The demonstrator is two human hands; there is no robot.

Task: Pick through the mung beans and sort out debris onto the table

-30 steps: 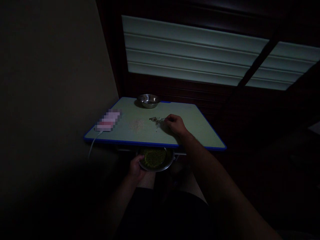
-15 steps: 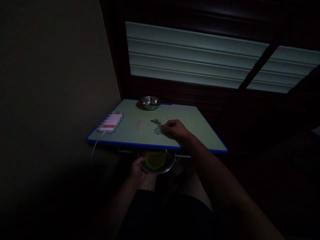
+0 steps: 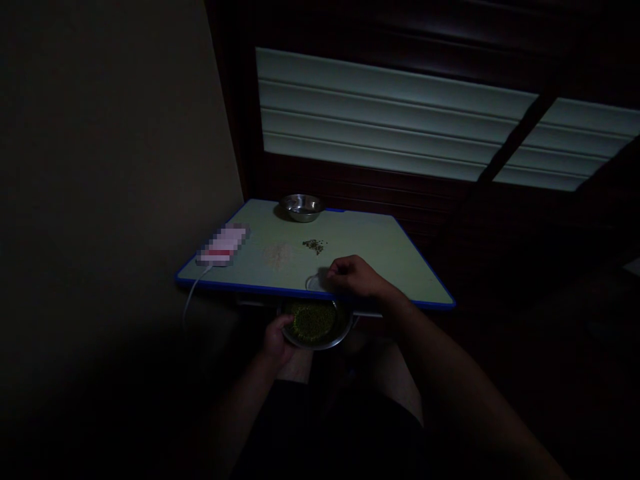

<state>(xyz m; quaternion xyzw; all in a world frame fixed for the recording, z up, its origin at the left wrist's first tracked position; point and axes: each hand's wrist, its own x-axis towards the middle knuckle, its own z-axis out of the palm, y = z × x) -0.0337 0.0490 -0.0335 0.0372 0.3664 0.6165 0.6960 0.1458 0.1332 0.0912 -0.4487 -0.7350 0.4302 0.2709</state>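
Observation:
Below the table's near edge, my left hand [image 3: 278, 340] grips the left rim of a metal bowl [image 3: 327, 345], thumb over the edge. Small green beans [image 3: 313, 321] lie in the bowl, and the tabletop hides its far side. Over the table near its front edge, my right hand [image 3: 354, 275] is closed on a thin, clear piece with a curved edge [image 3: 314, 283]; its exact kind is hard to make out in the dim light. Beyond that hand lies a small heap of dark grains [image 3: 315, 247]. A pale heap of grains [image 3: 277, 255] is to the left.
A second metal bowl [image 3: 302, 209] stands at the back of the pale, blue-edged table [image 3: 380, 240]. On the left lies a blurred-out phone-like object [image 3: 223, 245] with a white cable [image 3: 189, 300]. A wall rises at left; dark panels [image 3: 350, 177] stand behind.
My right hand has drawn the clear curved piece toward the table's near edge, away from the dark grains. My left hand keeps the bowl in nearly the same place.

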